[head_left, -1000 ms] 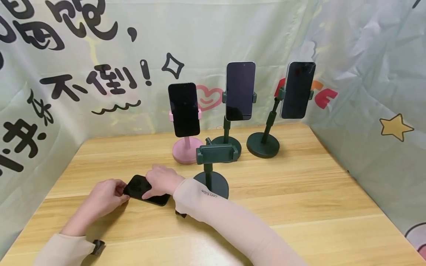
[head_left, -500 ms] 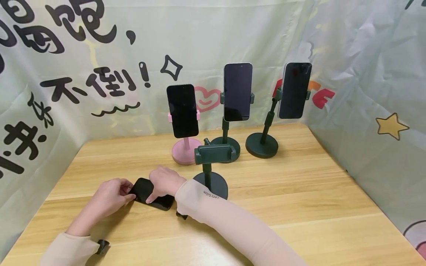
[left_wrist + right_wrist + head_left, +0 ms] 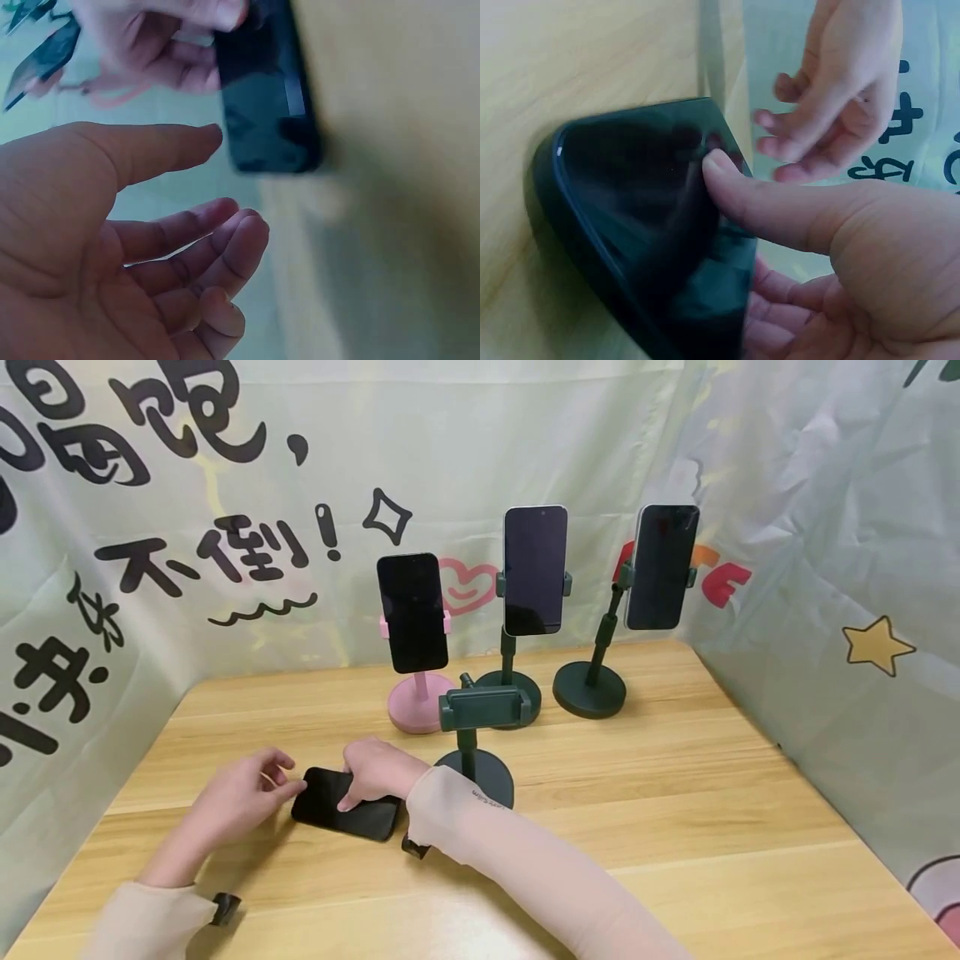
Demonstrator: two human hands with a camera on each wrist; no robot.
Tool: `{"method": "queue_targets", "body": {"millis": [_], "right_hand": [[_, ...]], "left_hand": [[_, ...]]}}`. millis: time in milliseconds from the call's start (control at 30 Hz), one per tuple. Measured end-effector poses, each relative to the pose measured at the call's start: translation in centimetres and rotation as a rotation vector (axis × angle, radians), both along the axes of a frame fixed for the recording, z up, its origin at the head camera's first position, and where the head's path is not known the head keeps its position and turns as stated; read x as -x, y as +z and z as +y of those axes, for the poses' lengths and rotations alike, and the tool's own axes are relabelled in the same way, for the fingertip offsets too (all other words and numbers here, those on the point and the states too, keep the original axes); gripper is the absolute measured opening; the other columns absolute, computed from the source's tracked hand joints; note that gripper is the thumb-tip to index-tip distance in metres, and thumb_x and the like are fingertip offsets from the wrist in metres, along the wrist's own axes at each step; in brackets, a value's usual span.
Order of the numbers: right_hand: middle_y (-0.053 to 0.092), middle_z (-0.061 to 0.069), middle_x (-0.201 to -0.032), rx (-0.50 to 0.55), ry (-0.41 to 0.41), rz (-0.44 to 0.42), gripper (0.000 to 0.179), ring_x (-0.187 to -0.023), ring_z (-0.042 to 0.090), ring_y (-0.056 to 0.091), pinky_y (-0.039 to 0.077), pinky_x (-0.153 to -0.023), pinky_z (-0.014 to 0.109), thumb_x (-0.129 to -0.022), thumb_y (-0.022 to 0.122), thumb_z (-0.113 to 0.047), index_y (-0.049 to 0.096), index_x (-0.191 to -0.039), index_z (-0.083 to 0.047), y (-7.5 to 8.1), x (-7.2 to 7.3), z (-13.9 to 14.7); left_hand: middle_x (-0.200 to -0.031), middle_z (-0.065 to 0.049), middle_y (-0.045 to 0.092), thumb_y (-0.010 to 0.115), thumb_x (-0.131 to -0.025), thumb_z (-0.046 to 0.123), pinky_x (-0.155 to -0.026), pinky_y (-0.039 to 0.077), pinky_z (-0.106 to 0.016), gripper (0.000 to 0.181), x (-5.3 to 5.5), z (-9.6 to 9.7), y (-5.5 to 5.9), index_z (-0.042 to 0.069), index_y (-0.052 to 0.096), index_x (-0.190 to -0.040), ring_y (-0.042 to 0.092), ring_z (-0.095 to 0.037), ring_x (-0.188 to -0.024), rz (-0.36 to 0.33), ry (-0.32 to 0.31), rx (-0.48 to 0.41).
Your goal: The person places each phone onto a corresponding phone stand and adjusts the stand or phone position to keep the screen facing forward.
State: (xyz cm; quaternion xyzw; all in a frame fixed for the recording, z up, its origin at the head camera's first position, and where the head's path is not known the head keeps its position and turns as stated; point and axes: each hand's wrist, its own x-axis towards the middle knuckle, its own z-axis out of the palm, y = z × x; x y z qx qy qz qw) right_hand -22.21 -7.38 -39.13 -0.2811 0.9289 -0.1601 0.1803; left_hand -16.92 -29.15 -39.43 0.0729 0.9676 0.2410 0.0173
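A black smartphone lies low over the tabletop, screen up. My right hand holds it by its far long edge. In the right wrist view the thumb presses on the screen while the other fingers sit at the edge and partly behind the phone. My left hand is at the phone's left end, fingers loosely bent. A gap shows between its thumb and the phone in the left wrist view. Just beyond my right forearm stands a dark green phone stand with no phone in its clamp.
Behind stand a pink phone stand and two dark green ones, including the right-hand stand. Each carries an upright phone, such as the black phone on the pink one. Printed cloth hangs around the wooden table.
My left thumb and fingers have let go of the phone's left end. The phone has shifted a little right and nearer, with my right hand still on it.
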Motion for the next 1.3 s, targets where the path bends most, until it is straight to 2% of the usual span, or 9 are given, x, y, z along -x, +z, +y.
{"method": "queue_targets", "body": {"millis": [133, 267, 467, 567, 867, 1100, 1300], "right_hand": [[0.074, -0.008, -0.123, 0.036, 0.01, -0.023, 0.042, -0.109, 0.007, 0.065, 0.053, -0.093, 0.018, -0.09, 0.09, -0.035, 0.074, -0.123, -0.015, 0.4, -0.3, 0.4], [0.074, -0.006, -0.125, 0.08, 0.033, -0.027, 0.043, -0.114, 0.007, 0.066, 0.053, -0.095, 0.018, -0.09, 0.089, -0.032, 0.074, -0.127, -0.015, 0.6, -0.8, 0.8], [0.074, -0.008, -0.117, 0.108, 0.055, 0.004, 0.035, -0.103, 0.005, 0.063, 0.052, -0.094, 0.017, -0.09, 0.09, -0.03, 0.076, -0.12, -0.017, 0.7, -1.4, 1.4], [0.072, -0.009, -0.111, 0.113, 0.082, 0.018, 0.028, -0.098, 0.005, 0.06, 0.05, -0.09, 0.017, -0.092, 0.088, -0.029, 0.076, -0.115, -0.018, 0.7, -1.7, 1.8], [0.07, -0.005, -0.104, 0.207, 0.176, 0.002, 0.025, -0.091, 0.005, 0.059, 0.046, -0.084, 0.015, -0.101, 0.078, -0.023, 0.063, -0.118, -0.014, 1.8, -2.4, 4.0], [0.077, -0.001, -0.108, 0.281, 0.228, -0.033, 0.027, -0.09, 0.004, 0.063, 0.047, -0.084, 0.014, -0.104, 0.073, -0.02, 0.063, -0.126, -0.011, 3.7, -3.4, 5.6], [0.07, -0.008, -0.087, 0.332, 0.279, 0.021, 0.018, -0.082, 0.004, 0.058, 0.044, -0.079, 0.014, -0.105, 0.071, -0.02, 0.069, -0.12, -0.011, 5.8, -4.3, 6.5]], "left_hand": [[-0.098, -0.004, 0.072, 0.075, -0.102, 0.033, -0.068, 0.051, -0.027, 0.039, 0.0, -1.4, 1.5, 0.0, 0.066, -0.122, 0.071, -0.018, -0.089, 0.039, 0.031, -0.002], [-0.1, -0.005, 0.073, 0.074, -0.103, 0.036, -0.069, 0.051, -0.027, 0.038, -0.1, -2.0, 2.5, 0.003, 0.068, -0.12, 0.072, -0.021, -0.092, 0.064, 0.045, 0.002], [-0.101, -0.005, 0.074, 0.073, -0.103, 0.04, -0.073, 0.052, -0.031, 0.04, -0.1, -1.8, 3.1, 0.005, 0.069, -0.12, 0.072, -0.021, -0.093, 0.077, 0.035, 0.012], [-0.103, -0.006, 0.074, 0.072, -0.103, 0.042, -0.071, 0.052, -0.027, 0.04, -0.1, -1.8, 3.5, 0.006, 0.068, -0.121, 0.072, -0.02, -0.094, 0.082, 0.041, 0.006], [-0.102, -0.005, 0.074, 0.073, -0.103, 0.043, -0.069, 0.05, -0.025, 0.039, -0.2, -1.7, 4.2, 0.009, 0.069, -0.12, 0.073, -0.017, -0.092, 0.113, 0.037, 0.001], [-0.103, -0.004, 0.075, 0.073, -0.102, 0.043, -0.069, 0.051, -0.023, 0.038, -0.3, -1.4, 4.7, 0.01, 0.069, -0.121, 0.07, -0.009, -0.09, 0.124, 0.031, -0.008], [-0.105, -0.004, 0.075, 0.072, -0.103, 0.045, -0.069, 0.05, -0.024, 0.04, -0.5, -0.8, 5.0, 0.011, 0.07, -0.122, 0.071, -0.012, -0.092, 0.116, 0.022, -0.008]]}}
